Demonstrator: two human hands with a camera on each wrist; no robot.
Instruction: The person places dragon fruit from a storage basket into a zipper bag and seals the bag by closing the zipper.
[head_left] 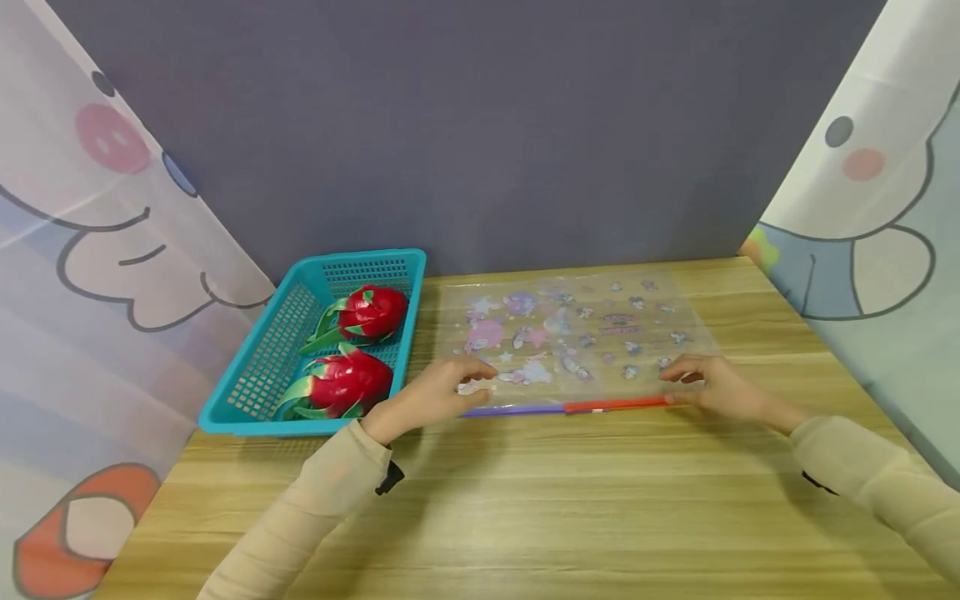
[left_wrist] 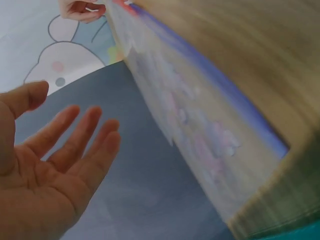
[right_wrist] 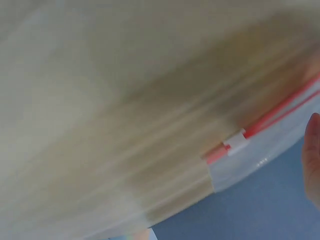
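Two clear printed zip bags lie flat side by side on the table. The left bag (head_left: 495, 333) has a purple zip strip (head_left: 517, 410) along its near edge; the right bag (head_left: 626, 333) has a red one (head_left: 622, 405). A small white slider (right_wrist: 235, 142) sits near one end of the red strip. My left hand (head_left: 435, 393) hovers over the purple strip's left end, fingers apart and holding nothing, as the left wrist view shows. By the red strip's right end is my right hand (head_left: 716, 387), thumb and fingers parted; whether it touches the bag is unclear.
A teal basket (head_left: 255, 350) stands on the left, close to my left forearm. Inside are two red dragon fruits (head_left: 372, 312) with green tips. A grey panel (head_left: 480, 133) rises behind the wooden table (head_left: 525, 517), and cartoon-printed curtains (head_left: 862, 208) hang at both sides.
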